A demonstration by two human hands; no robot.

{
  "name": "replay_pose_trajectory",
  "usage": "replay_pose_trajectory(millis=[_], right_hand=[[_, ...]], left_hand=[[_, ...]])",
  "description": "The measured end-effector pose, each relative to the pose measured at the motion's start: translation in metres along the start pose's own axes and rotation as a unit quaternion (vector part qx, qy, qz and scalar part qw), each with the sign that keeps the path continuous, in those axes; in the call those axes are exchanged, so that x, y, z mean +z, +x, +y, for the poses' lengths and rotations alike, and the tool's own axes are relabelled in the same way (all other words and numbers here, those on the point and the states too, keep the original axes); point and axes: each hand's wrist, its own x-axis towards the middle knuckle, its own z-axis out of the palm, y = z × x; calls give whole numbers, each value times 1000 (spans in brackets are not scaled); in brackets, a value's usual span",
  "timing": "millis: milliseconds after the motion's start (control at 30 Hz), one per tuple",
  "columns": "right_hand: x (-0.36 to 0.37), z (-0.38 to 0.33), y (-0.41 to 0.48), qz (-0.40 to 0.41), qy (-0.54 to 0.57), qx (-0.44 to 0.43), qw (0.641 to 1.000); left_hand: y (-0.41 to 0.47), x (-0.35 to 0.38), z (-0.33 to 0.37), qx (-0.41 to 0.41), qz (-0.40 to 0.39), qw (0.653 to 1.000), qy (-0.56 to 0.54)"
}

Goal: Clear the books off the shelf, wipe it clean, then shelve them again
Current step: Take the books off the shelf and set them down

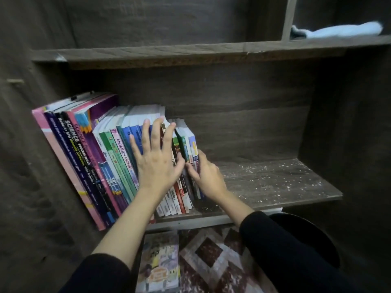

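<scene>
A row of several books (101,157) stands leaning left on the left half of the dark wooden shelf (275,182). My left hand (156,159) lies flat with spread fingers against the spines in the middle of the row. My right hand (206,176) grips the thin books at the right end of the row (191,144), thumb in front and fingers behind them. The bare right half of the shelf is speckled with white dust and crumbs.
A pale blue cloth (342,30) lies on the upper shelf at the top right. Below the shelf, a book with a colourful cover (158,263) lies on a patterned mat (213,261). Dark cabinet walls close in both sides.
</scene>
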Motion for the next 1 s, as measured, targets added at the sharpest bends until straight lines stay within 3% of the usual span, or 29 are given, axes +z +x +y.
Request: replay_pose_trajectory(millis=[167,467,733,1000], right_hand=[[7,-1,-5,32,8,22,999],[20,3,-8,12,56,94,994],[17,5,-16,-50,71,58,995],[18,15,-15,-16,14,26,999]], left_hand=[[1,1,-1,-6,0,1000,-2],[1,5,-2,7,19,1000,-12],[2,8,0,0,22,1000,-15],[2,7,-3,6,10,1000,-2]])
